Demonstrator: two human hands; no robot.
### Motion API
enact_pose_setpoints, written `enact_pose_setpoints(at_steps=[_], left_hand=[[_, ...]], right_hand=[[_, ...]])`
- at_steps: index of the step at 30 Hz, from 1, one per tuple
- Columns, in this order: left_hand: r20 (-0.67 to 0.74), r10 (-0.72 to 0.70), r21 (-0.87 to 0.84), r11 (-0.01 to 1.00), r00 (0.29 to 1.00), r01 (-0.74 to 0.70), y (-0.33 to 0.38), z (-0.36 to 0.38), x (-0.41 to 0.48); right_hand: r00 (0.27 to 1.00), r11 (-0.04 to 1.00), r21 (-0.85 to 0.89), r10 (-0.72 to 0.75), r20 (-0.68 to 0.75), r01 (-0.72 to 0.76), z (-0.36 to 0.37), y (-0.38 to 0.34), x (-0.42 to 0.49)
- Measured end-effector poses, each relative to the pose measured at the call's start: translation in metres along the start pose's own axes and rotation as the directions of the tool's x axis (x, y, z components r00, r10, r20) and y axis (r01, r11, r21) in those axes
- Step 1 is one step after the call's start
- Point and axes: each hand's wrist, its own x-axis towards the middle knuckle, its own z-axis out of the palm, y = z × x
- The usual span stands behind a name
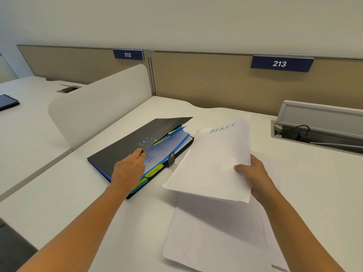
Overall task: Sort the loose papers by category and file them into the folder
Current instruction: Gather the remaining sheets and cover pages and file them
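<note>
Head view: white desk (78,193), black folder (125,148) left of centre, paper stack (214,232) to its right.
Left hand (128,169): pinches the folder's cover edge, holding it partly lifted.
Right hand (253,173): grips a sheet marked "ADMIN" (212,161), thumb on top, above the stack.
Folder inside: blue dividers; a yellow tab (154,170) reads "ADMIN".
</note>
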Motion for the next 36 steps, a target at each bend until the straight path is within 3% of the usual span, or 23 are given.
enact_pose_setpoints(at_steps=[7, 11, 16, 21, 25, 32, 36], left_hand=[[0.030, 0.027, -0.019, 0.999, 0.999, -0.027, -0.003, -0.001, -0.002], [0.023, 0.022, -0.124, 0.992, 0.999, -0.019, -0.011, -0.007, 0.006], [0.012, 0.016, -0.127, 0.992, 1.000, -0.014, -0.016, -0.015, 0.017], [0.053, 0.041, -0.168, 0.985, 0.998, -0.032, -0.017, -0.018, 0.018], [0.091, 0.068, -0.180, 0.982, 0.993, -0.051, -0.019, -0.021, 0.020], [0.122, 0.066, -0.125, 0.991, 0.990, -0.051, -0.016, -0.025, 0.016], [0.127, 0.080, -0.132, 0.989, 0.989, -0.063, -0.011, -0.027, 0.015]], right_hand=[[0.995, 0.988, 0.119, 0.093, 0.020, -0.095, -0.007, -0.005, -0.004], [0.982, 0.984, 0.000, 0.180, 0.063, -0.180, -0.008, -0.016, -0.005], [0.954, 0.956, -0.219, 0.238, 0.180, -0.197, 0.001, -0.029, -0.006], [0.952, 0.973, -0.119, 0.219, 0.213, -0.197, 0.023, -0.034, -0.010], [0.981, 0.993, 0.011, 0.118, 0.152, -0.121, 0.051, -0.033, -0.006], [0.992, 0.951, -0.303, -0.096, -0.088, 0.065, 0.075, -0.033, 0.005], [0.987, 0.973, -0.222, -0.093, -0.129, 0.063, 0.087, -0.034, 0.006]])
